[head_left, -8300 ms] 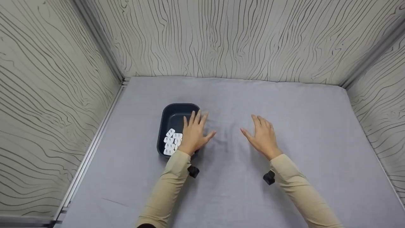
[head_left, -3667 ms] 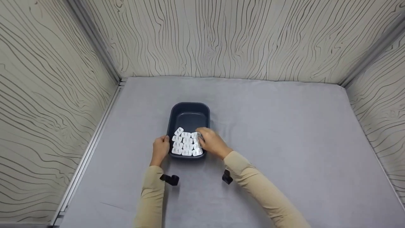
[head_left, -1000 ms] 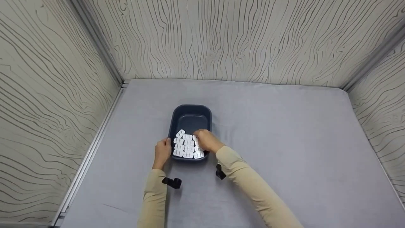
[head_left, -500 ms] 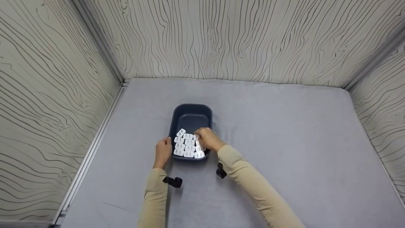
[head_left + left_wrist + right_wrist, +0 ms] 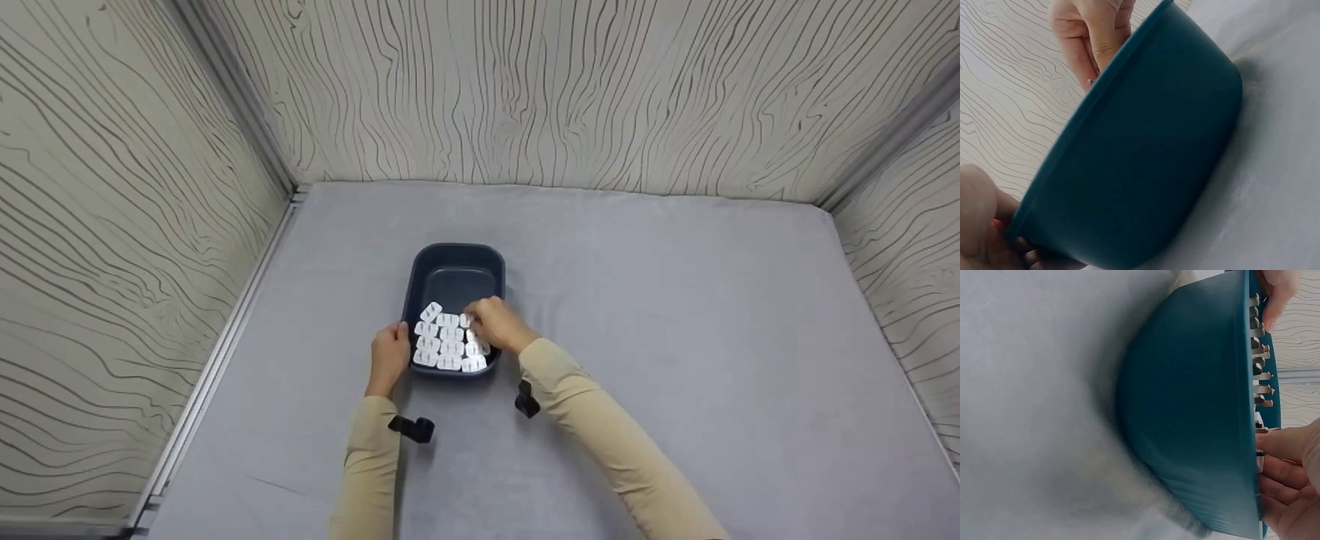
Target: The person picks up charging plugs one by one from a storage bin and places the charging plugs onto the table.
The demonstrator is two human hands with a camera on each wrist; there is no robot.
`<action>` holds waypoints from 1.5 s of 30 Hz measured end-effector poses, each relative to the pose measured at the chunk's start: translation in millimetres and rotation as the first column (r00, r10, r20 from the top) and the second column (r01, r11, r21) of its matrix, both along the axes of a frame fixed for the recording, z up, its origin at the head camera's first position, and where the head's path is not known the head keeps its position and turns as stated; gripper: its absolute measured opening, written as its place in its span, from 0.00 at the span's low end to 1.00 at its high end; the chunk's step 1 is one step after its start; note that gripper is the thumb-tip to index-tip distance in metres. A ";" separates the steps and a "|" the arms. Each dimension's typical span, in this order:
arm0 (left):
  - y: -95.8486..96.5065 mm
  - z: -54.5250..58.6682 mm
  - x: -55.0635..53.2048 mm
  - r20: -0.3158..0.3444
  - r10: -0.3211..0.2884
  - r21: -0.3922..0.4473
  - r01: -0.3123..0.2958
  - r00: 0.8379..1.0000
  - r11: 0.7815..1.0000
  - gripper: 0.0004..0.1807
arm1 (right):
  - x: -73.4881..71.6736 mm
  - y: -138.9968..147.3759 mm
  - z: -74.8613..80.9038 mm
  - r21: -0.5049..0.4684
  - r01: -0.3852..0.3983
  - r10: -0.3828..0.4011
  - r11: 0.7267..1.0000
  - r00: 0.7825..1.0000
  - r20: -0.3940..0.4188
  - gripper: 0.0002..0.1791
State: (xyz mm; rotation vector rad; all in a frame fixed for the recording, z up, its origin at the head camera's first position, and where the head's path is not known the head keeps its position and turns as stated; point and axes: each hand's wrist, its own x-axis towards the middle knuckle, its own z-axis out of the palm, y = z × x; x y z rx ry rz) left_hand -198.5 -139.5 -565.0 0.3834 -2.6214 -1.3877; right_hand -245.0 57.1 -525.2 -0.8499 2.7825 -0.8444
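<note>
A dark blue-green plastic basin (image 5: 460,282) stands on the cloth-covered table. White plug adapters (image 5: 450,347) lie close together in its near half, one tilted askew at the far left of the group. Metal prongs (image 5: 1262,376) point up from them past the rim in the right wrist view. My left hand (image 5: 388,354) grips the basin's left rim, thumb on top. My right hand (image 5: 498,322) reaches over the right side, its thumb and fingers pinching at a plug adapter in the right column. The hand hides most of that adapter.
Grey cloth (image 5: 675,337) covers the table around the basin. A wood-grain-patterned back wall (image 5: 555,97) and similar side walls enclose it. A metal rail (image 5: 217,360) runs along the left edge. Black wrist cameras (image 5: 413,429) hang below both sleeves.
Earlier both hands were spread and apart; since then the left hand has taken the rim, the basin has shifted right, and the right hand has reached in. Little differs over the last second.
</note>
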 end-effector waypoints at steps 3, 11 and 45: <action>0.4 0.0 -0.2 -0.016 0.009 -0.008 -0.009 1.000 1.000 0.21 | 1.4 0.7 0.4 -0.017 -0.005 0.005 1.000 0.999 -0.040 0.09; 0.1 0.3 0.1 0.020 0.001 0.011 -0.001 1.000 1.000 0.22 | 6.7 3.6 0.8 -0.081 0.014 -0.022 0.997 0.995 -0.098 0.10; 0.3 1.1 1.0 0.017 -0.010 -0.001 0.010 1.000 1.000 0.20 | 12.5 13.8 8.8 -0.262 0.261 -0.271 0.929 0.963 0.000 0.16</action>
